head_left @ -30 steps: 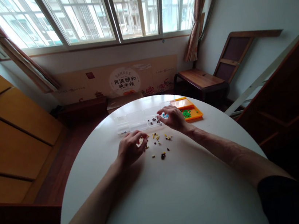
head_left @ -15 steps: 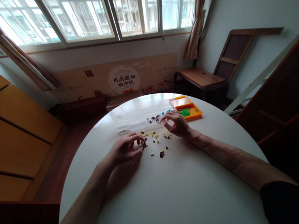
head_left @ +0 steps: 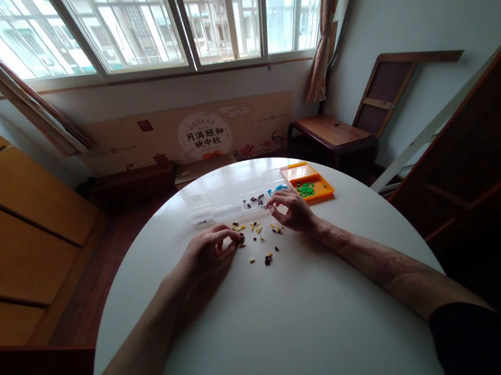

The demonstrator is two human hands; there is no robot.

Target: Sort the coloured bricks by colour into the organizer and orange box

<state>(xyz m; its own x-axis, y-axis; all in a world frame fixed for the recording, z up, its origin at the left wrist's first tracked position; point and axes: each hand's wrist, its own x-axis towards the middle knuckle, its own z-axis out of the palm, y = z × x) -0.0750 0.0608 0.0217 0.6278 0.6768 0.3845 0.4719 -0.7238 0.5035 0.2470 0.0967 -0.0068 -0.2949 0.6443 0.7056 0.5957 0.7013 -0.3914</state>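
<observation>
On the round white surface (head_left: 269,332), toward its far middle, a scatter of small pieces (head_left: 261,238), yellow and dark. Left hand (head_left: 206,256) palm down at the left edge of the scatter, fingers curled, thumb and forefinger tips drawn together against a dark piece (head_left: 240,241); clamped on it or merely touching, cannot tell. Right hand (head_left: 294,212) at the right edge of the scatter, knuckles up, fingers bent down with tips a little apart just over some yellow pieces (head_left: 277,228); holding anything or not, cannot tell. Just beyond both hands, a long clear box (head_left: 219,201) lying left to right, split into compartments: dark pieces (head_left: 256,199) in one toward the right, blue pieces (head_left: 278,189) in the rightmost. Just beside its right end, an orange tray (head_left: 318,191) with green pieces (head_left: 305,189) inside. Past the far edge, a printed panel (head_left: 206,133) leaning under the window (head_left: 141,23), and to the right a wooden bench (head_left: 331,132).
</observation>
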